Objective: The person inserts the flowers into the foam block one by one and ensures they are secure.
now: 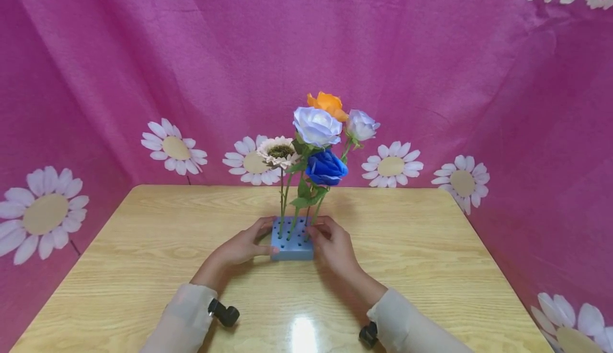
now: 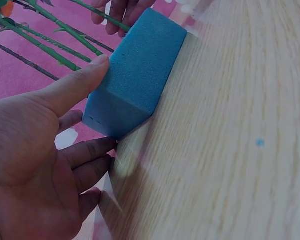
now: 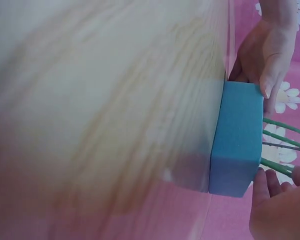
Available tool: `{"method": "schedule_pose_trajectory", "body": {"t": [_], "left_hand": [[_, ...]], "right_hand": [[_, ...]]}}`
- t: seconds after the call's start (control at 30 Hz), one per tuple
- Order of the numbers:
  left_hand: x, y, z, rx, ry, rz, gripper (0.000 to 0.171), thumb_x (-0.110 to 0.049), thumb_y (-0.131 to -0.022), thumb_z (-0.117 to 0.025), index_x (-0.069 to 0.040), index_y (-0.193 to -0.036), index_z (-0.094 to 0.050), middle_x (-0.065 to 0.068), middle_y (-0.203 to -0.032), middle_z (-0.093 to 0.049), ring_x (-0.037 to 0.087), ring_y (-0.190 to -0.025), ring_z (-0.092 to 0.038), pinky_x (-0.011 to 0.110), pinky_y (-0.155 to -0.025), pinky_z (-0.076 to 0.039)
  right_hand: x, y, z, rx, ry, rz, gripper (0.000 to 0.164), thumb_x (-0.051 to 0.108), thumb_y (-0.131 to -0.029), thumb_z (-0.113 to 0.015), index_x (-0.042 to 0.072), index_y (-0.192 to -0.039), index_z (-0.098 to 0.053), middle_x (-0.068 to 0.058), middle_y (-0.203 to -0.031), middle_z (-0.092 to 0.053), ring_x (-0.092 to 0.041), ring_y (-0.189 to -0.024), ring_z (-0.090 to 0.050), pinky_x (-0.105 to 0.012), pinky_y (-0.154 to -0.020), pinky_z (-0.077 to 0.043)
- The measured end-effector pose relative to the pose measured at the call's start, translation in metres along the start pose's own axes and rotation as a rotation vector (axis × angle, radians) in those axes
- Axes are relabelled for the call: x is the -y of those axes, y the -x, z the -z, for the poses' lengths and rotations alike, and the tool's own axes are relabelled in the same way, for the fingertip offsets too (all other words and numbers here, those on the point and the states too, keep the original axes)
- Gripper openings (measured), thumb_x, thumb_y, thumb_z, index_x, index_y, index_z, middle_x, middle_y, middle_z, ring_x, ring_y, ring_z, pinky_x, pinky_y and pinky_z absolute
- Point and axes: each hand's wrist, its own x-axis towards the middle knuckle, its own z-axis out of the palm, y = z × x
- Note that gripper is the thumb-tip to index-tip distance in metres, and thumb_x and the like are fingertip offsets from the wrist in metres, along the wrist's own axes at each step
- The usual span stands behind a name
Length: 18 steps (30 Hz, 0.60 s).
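Observation:
A blue foam block (image 1: 292, 255) with rows of holes rests on the table, artificial flowers standing in it. My left hand (image 1: 246, 245) grips the block's left end, thumb on its upper front edge and fingers along the side. At the right end, my right hand (image 1: 337, 246) pinches a green stem (image 3: 276, 166) low down, just above the block. Above the hands are a blue rose (image 1: 326, 167), a pale lilac rose (image 1: 317, 126), a second lilac rose (image 1: 362, 125), an orange flower (image 1: 328, 104) and a cream daisy-like flower (image 1: 279, 152). Which bloom tops the pinched stem, I cannot tell.
The wooden table (image 1: 407, 252) reaches back to a magenta cloth (image 1: 239, 49) printed with white daisies. Black wrist cameras sit on both sleeves, the left camera (image 1: 223, 313) just above the tabletop. A small blue speck (image 2: 260, 143) lies on the wood.

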Motion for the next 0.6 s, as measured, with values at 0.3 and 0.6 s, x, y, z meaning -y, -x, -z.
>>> {"method": "schedule_pose_trajectory", "body": {"t": [0.3,0.6], "left_hand": [[0.001,0.003,-0.002,-0.005,-0.085,-0.038,0.084,-0.030,-0.097,-0.074,-0.013,-0.163,-0.026,0.018,-0.162,-0.040,0.038,-0.152,-0.034,0.059,-0.123,-0.022],[-0.014,0.010,-0.002,-0.051,-0.226,0.030,0.089,-0.043,-0.096,-0.072,-0.017,-0.165,-0.023,0.016,-0.164,-0.037,0.041,-0.152,-0.030,0.063,-0.120,-0.026]], "right_hand": [[-0.004,0.003,0.021,0.008,0.135,0.030,0.024,0.009,-0.100,-0.067,0.003,-0.123,-0.067,-0.012,-0.110,-0.076,-0.028,-0.103,-0.072,-0.041,-0.093,-0.058],[-0.005,0.009,0.061,0.098,0.419,0.008,0.046,0.024,-0.105,-0.063,0.004,-0.145,-0.054,-0.019,-0.141,-0.062,-0.037,-0.127,-0.061,-0.056,-0.102,-0.051]]}}
